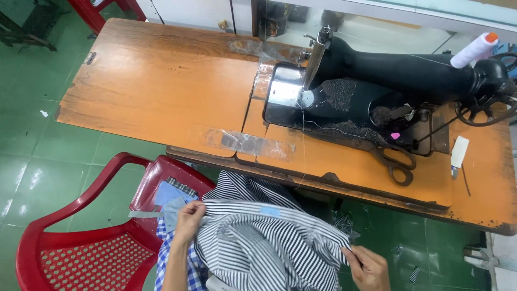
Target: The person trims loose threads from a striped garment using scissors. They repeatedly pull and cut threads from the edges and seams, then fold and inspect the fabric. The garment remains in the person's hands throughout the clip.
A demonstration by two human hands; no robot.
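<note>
Red plastic chair [81, 253] sits at near left beside us. Our left hand [188, 221] and right hand [369, 267] each pinch the black-and-white striped shirt [264, 242], grips clamped on its edges, spreading it flat below the desk [161, 91], likely for inspection; black sewing machine [388, 81] at far right.

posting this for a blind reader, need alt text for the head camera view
Two bare hands, left hand and right hand, hold a black-and-white striped garment stretched between them, below an orange wooden table with a black sewing machine and scissors. A red plastic chair stands left.
</note>
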